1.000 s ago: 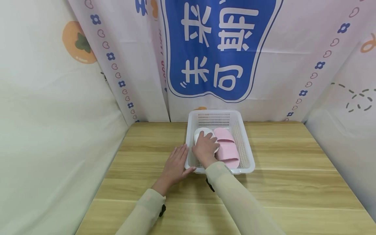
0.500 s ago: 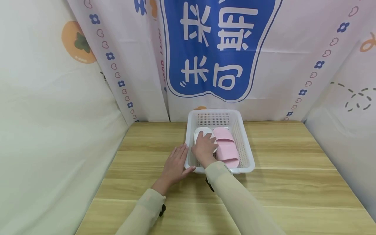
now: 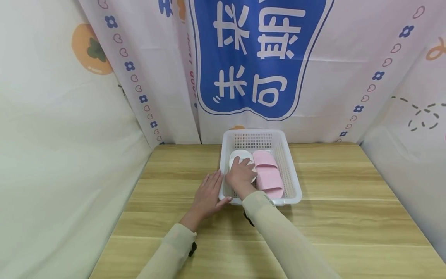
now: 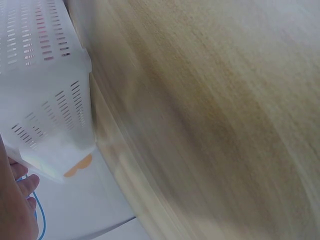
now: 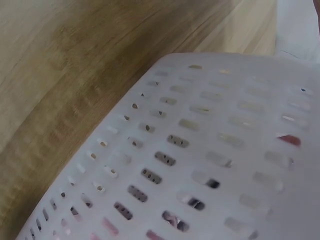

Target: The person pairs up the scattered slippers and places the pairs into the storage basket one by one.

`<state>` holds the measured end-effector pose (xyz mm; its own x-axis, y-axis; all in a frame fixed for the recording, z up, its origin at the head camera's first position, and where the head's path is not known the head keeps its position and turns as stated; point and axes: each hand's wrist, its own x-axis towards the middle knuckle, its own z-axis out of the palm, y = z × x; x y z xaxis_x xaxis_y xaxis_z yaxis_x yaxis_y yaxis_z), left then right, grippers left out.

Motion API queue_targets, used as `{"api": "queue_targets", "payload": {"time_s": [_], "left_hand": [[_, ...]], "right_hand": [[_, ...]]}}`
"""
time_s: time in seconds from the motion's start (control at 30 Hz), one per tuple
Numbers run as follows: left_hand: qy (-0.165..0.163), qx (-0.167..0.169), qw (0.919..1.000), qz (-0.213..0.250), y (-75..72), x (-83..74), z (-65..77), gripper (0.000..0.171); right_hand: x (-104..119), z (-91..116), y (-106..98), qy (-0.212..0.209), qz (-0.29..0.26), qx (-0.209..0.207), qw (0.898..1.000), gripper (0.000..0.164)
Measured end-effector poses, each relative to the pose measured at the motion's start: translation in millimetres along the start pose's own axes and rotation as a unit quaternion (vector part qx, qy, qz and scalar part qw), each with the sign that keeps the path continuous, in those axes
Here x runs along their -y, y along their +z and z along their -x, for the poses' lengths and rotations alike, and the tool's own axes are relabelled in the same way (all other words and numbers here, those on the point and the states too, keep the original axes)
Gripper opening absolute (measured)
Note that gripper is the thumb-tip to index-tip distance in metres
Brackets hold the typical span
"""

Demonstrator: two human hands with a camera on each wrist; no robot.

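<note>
A white plastic basket (image 3: 295, 186) stands on the table and holds two slippers side by side. The white slipper (image 3: 239, 153) lies on the left, mostly covered by my right hand (image 3: 241, 173), whose spread fingers rest over it. To its right is a pink slipper (image 3: 270, 178) with a broad strap. My left hand (image 3: 208, 197) lies along the basket's left side with straight fingers, its thumb at the front left corner. In the left wrist view, part of the left hand (image 4: 17, 200) shows beside the slotted basket wall (image 4: 55, 110). The right wrist view shows mostly the basket's outer wall (image 5: 200, 145).
The wooden table (image 3: 348, 217) extends on both sides of the basket and in front of it. Just behind the basket hangs a printed cloth (image 3: 320, 100) with a blue sign, and light cloth (image 3: 69, 155) encloses the left side.
My right hand and the white slipper have shifted very slightly left, away from the pink slipper. My left hand stays at the basket's side.
</note>
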<state>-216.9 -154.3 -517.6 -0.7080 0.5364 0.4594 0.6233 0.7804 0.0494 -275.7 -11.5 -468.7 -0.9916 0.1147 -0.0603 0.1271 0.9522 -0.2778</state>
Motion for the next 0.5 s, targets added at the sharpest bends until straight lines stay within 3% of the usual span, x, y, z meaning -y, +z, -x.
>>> {"api": "queue_targets", "payload": {"time_s": [0.5], "left_hand": [[-0.007,0.002,1.0000,0.000,-1.7,-1.5,0.6,0.099]], "right_hand": [[2.8,3.4,6.7,0.021,-0.012,0.016,1.000,0.079]]}}
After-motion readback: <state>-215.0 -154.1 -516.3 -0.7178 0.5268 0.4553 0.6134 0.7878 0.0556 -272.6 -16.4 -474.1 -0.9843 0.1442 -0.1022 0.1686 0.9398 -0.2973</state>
